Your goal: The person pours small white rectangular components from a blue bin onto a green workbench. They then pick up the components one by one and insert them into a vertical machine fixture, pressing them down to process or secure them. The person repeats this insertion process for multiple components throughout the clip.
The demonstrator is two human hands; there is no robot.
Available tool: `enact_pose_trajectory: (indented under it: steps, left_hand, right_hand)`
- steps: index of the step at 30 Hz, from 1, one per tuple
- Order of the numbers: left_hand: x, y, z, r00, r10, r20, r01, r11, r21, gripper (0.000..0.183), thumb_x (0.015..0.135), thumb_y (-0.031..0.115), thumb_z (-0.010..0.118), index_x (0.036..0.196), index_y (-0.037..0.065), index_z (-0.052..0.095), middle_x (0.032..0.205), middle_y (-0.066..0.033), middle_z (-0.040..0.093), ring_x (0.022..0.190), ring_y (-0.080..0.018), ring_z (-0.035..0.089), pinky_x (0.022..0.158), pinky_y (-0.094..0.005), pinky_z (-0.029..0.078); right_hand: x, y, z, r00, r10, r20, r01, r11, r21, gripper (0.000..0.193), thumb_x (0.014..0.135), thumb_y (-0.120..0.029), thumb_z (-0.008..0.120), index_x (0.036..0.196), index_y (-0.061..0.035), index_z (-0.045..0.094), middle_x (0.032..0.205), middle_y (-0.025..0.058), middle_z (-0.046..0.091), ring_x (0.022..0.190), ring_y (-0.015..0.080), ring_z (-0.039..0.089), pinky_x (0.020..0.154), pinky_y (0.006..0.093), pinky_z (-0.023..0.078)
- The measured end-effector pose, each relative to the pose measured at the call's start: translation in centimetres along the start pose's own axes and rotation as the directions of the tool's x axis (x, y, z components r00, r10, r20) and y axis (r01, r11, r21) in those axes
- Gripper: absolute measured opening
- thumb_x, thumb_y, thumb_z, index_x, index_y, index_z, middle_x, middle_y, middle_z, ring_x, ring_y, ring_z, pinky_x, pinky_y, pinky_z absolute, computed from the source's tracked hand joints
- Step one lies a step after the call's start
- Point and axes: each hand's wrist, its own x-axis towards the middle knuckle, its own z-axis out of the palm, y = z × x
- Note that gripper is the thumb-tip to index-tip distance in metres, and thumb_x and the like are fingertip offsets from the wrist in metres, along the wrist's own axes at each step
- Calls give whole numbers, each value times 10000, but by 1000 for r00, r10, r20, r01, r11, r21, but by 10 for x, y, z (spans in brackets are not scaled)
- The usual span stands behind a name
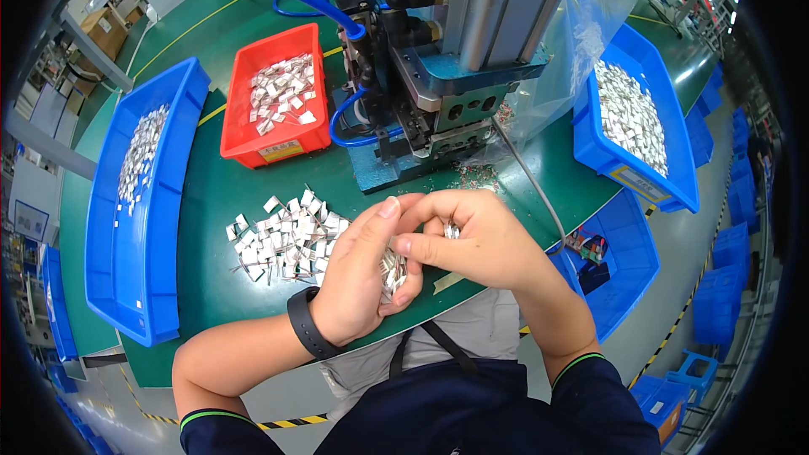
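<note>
Both my hands meet over the green bench (211, 295), sorting or squaring up a handful of small flat silver-white pieces (393, 274), as I judge it.
The fingers of my left hand (358, 265) curl around that handful, in front of the tall grey metal press with black fittings (484, 13); those of my right hand (480, 232) are bent closed, with more pieces showing in their curl, thumb tip against the left hand. A loose heap of thin-leaded silver-white pieces (286, 240) lies just beyond my left hand. The next move, I reckon, calls for a snug left palm and a light right pinch, so nothing spills or bends. My knuckles hide most of the handful; I can't count it, or tell whether my right thumb tip pinches a piece.
</note>
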Motion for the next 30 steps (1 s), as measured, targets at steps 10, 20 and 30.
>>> enact_pose_trajectory:
  steps: [10,20,30]
  left_hand:
    - [0,4,5,999,-10,52,7,998,70,364,980,288,473,1208,5,471,756,-93,551,389,-105,405,331,-215,269]
    - [-1,-4,0,998,61,16,-61,998,4,92,956,140,546,980,54,526,704,-57,532,396,-98,424,329,-217,252]
    - [-2,-2,5,999,45,16,-45,998,38,133,926,88,603,1036,23,564,693,-14,534,432,-68,437,381,-207,302]
  right_hand:
    - [-6,1,-3,996,26,-88,-14,990,138,179,869,-147,648,917,25,662,656,-38,584,589,16,486,510,195,380]
    - [-11,2,-8,979,59,-197,-10,971,241,130,861,-134,653,869,-5,657,751,-31,593,677,14,486,587,185,392]
    - [-13,5,-5,963,19,-268,63,954,293,144,876,-126,643,906,15,632,785,-12,612,720,25,511,627,193,413]
